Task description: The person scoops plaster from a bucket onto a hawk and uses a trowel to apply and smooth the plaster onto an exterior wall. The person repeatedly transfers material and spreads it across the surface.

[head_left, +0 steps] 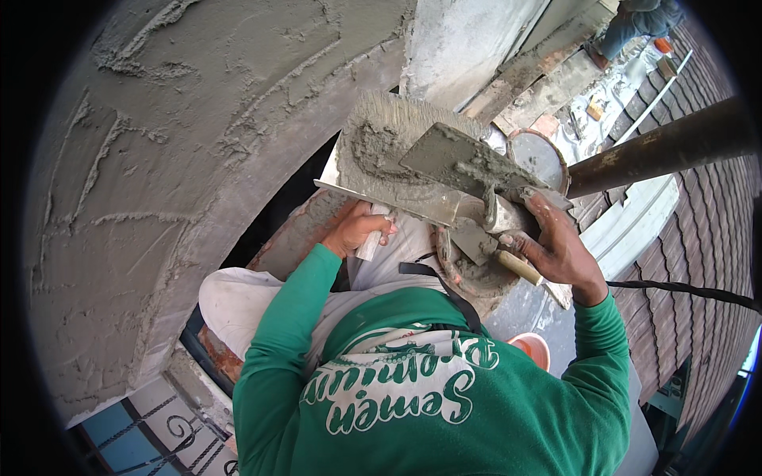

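Observation:
My left hand (355,230) is closed around the pale handle of a plasterer's hawk (389,186), whose flat metal plate carries wet grey mortar. In my right hand (559,242) is a plastering trowel (452,161), its broad blade smeared with mortar and lying over the hawk's right part; whether the two touch I cannot tell. Just below that hand, a smaller trowel with a wooden handle (520,267) rests over a mortar-crusted bucket (468,285), partly hidden by my hand and body.
Fresh mortar coats the wall (151,182) on the left. A second bucket (540,155) stands beyond my right hand. A dark pole (667,147) and a black cable (690,291) cross the right side over roof tiles (690,230). Another person's leg (627,36) shows on planks at the far right.

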A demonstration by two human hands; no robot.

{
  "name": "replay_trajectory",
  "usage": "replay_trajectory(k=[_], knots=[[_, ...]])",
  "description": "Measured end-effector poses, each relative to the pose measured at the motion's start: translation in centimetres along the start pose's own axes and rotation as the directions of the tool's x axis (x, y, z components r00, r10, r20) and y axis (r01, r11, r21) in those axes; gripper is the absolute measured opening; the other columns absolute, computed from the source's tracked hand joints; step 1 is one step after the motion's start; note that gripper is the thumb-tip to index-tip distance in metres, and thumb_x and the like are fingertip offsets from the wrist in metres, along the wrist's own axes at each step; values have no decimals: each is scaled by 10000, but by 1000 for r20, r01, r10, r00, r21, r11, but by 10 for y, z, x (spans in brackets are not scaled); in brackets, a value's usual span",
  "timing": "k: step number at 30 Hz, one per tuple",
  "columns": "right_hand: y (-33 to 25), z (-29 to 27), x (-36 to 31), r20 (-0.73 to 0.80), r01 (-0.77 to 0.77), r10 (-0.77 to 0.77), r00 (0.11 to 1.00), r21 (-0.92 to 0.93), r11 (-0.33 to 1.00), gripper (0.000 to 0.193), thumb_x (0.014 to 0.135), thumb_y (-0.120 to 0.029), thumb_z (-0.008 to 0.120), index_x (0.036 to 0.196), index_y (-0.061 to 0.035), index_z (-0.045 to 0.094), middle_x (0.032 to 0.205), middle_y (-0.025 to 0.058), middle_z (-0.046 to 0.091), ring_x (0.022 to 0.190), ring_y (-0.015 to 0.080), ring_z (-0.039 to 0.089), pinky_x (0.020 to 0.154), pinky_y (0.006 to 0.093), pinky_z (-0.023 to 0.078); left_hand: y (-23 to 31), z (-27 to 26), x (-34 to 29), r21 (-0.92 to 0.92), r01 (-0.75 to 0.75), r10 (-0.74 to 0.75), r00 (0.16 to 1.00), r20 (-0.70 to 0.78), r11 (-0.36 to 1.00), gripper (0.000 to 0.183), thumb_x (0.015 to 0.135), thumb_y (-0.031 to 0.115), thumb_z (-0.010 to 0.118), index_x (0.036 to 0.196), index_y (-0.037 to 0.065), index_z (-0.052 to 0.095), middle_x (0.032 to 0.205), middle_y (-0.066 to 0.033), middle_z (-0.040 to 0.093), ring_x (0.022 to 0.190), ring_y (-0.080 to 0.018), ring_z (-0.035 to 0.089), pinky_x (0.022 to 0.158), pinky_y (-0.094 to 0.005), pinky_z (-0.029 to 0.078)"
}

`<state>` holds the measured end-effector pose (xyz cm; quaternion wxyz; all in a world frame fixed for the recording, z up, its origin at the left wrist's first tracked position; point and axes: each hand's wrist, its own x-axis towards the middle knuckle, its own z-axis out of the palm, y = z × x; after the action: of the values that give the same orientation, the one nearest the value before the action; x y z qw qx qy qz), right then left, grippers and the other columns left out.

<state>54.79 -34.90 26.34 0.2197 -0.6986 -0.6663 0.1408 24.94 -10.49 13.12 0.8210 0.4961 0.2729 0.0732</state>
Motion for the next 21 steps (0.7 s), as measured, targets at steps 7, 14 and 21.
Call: replay_trajectory(k=[7, 14, 21], knots=[[-14, 20, 30, 103, 202, -203, 974, 21, 979, 625, 903, -184, 761, 1420, 27, 478, 1388, 296, 534, 1277, 485, 535, 1077, 521, 449, 16, 7, -3, 41, -91, 92, 996, -15, 995, 307, 796, 29, 706, 1094, -19, 653, 870, -64, 636, 662, -135, 587, 621, -298, 484], [-20, 30, 70, 21, 381, -383, 924, -168, 909, 439, 876, -119, 724, 1287, -27, 598, 1296, 245, 576, 1243, 456, 532, 1068, 510, 434, 43, -3, -12, 562, -385, 392, 913, 115, 732, 513, 812, 103, 769, 1297, -9, 642, 1145, -119, 705, 1014, -225, 672, 932, -362, 508], [-2, 49, 115, -193, 407, -476, 858, -308, 860, 365, 884, -97, 591, 1240, -33, 636, 1266, 249, 612, 1202, 450, 576, 1044, 521, 448, 114, -2, -17, 915, -355, 477, 848, 230, 190, 556, 864, 247, 773, 1376, 90, 627, 1378, -168, 652, 1306, -359, 586, 1091, -425, 450]])
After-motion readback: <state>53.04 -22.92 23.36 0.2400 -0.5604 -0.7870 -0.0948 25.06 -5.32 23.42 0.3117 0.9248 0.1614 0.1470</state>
